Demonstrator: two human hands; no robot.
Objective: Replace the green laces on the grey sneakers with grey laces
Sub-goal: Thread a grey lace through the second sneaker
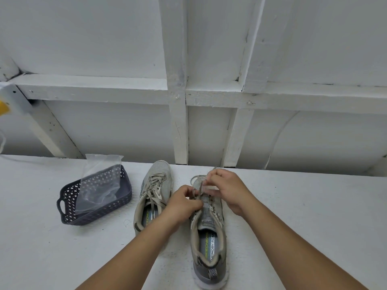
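Observation:
Two grey sneakers stand side by side on the white table, toes pointing away from me. The left sneaker is laced, its pale lace ends lying loose over the tongue. Over the forefoot of the right sneaker, both my hands work a lace. My left hand pinches the lace at the eyelets on the shoe's left side. Higher up, my right hand pinches the lace, which is blurred between its fingers. The lower eyelets of this shoe look unlaced. The lace looks greyish; its exact colour is hard to tell.
A dark blue perforated basket sits left of the sneakers and holds a clear plastic bag. A white framed wall rises right behind the table's far edge. Bare table surface lies to the right of the shoes and in front of the basket.

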